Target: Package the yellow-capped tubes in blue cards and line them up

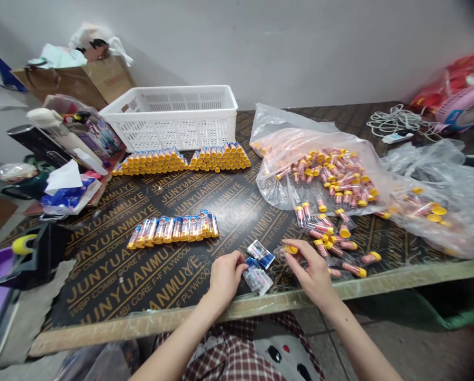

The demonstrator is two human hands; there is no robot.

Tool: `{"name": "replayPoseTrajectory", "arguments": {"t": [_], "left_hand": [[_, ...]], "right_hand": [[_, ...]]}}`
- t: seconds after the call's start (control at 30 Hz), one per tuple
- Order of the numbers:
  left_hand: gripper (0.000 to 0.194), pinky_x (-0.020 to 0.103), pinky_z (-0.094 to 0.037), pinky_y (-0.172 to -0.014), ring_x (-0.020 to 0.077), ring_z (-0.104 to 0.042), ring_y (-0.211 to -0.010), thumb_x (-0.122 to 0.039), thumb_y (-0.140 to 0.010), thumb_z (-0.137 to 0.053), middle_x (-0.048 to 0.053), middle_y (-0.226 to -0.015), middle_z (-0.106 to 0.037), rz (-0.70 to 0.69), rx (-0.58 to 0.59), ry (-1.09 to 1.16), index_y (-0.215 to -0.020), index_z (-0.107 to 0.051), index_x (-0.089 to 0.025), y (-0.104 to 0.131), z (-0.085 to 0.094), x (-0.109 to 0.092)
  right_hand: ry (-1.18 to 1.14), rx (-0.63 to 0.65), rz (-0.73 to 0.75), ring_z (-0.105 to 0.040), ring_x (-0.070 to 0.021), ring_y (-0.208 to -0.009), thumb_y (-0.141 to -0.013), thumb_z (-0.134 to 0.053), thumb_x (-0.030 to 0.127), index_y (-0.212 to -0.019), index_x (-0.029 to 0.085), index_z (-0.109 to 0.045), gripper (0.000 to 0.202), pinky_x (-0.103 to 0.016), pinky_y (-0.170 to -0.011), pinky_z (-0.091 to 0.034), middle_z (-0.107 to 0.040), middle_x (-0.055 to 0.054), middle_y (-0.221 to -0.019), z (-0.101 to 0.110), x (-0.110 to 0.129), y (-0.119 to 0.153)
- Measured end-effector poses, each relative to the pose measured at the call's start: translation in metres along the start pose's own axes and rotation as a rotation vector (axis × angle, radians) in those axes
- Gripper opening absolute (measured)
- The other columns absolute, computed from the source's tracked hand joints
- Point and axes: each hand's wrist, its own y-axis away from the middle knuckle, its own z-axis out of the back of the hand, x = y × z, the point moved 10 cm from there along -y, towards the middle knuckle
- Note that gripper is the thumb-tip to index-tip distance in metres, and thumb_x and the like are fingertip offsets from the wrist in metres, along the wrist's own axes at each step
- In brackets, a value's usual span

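Holding one yellow-capped tube (291, 249) in right hand (313, 272), two stacks (152, 162) beyond

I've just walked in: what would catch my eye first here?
Probably the heap of pink, yellow-capped tubes spilling from a clear plastic bag on the right. Next, two neat stacks of yellow-ended tubes before the white basket at the back left. In front, the left hand is at small blue-and-white packets, the right hand at a yellow-capped tube.

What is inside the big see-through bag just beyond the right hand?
The plastic bag holds a heap of yellow-capped tubes with pink contents. Cloudy film blurs its back left part; whatever lies beneath the heap is hidden.
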Motion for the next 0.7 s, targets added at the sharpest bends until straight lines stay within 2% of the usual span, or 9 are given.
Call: {"name": "replayPoseTrajectory", "arguments": {"t": [0.1,0.2,0.33,0.43,0.53,0.7], "left_hand": [[0.008,0.026,-0.034,-0.062,0.0158,-0.053,-0.066,-0.02,-0.074,-0.06,0.002,-0.069,-0.06,-0.041,-0.045,0.009,-0.066,-0.058,-0.019,0.003,0.004,-0.004],[0.01,0.024,-0.035,-0.06,0.0138,-0.05,-0.064,-0.02,-0.072,-0.061,0.001,-0.069,-0.056,-0.035,-0.08,0.155,-0.064,-0.054,-0.018,0.003,0.008,-0.003],[0.016,0.022,-0.038,-0.053,0.0102,-0.049,-0.051,-0.025,-0.07,-0.061,-0.005,-0.054,-0.051,0.183,-0.087,0.651,-0.067,-0.046,-0.019,0.002,0.007,0.019],[0.031,0.02,-0.04,-0.051,0.009,-0.051,-0.046,-0.02,-0.058,-0.071,-0.007,-0.052,-0.055,0.345,-0.087,1.002,-0.078,-0.047,-0.02,0.003,0.002,0.031],[0.048,0.02,-0.044,-0.054,0.0088,-0.056,-0.051,-0.014,-0.047,-0.078,-0.003,-0.061,-0.064,0.433,-0.089,1.186,-0.09,-0.056,-0.016,0.005,0.0,0.034],[0.033,0.02,-0.047,-0.055,0.0086,-0.058,-0.056,-0.029,-0.048,-0.084,0.003,-0.066,-0.067,0.53,-0.119,1.319,-0.068,-0.066,-0.011,0.007,-0.006,0.042]], "right_hand": [[-0.065,-0.031,-0.039,-0.058,-0.0177,-0.078,-0.087,-0.052,0.028,-0.103,0.021,-0.058,0.018,-0.031,-0.065,-0.048,-0.062,-0.007,-0.101,-0.003,0.001,0.009],[-0.125,-0.085,-0.073,-0.06,-0.0196,-0.085,-0.085,-0.055,0.027,-0.099,0.022,-0.059,0.015,-0.033,-0.071,-0.05,-0.062,-0.007,-0.103,-0.002,-0.001,0.017],[-0.291,-0.095,-0.113,-0.059,-0.0217,-0.1,-0.084,-0.057,0.026,-0.099,0.022,-0.059,0.016,-0.036,-0.083,-0.052,-0.06,-0.009,-0.108,-0.007,-0.001,0.025],[-0.372,-0.098,-0.121,-0.059,-0.0205,-0.098,-0.083,-0.057,0.025,-0.1,0.022,-0.06,0.017,-0.035,-0.081,-0.054,-0.058,-0.009,-0.108,-0.011,0.003,0.03],[-0.4,-0.1,-0.095,-0.058,-0.0207,-0.099,-0.084,-0.057,0.023,-0.099,0.023,-0.06,0.016,-0.033,-0.078,-0.055,-0.058,-0.009,-0.107,-0.014,0.012,0.033],[-0.381,-0.073,-0.062,-0.058,-0.0203,-0.099,-0.084,-0.057,0.019,-0.1,0.024,-0.061,0.017,-0.032,-0.077,-0.055,-0.058,-0.008,-0.107,-0.019,0.024,0.036]]}}
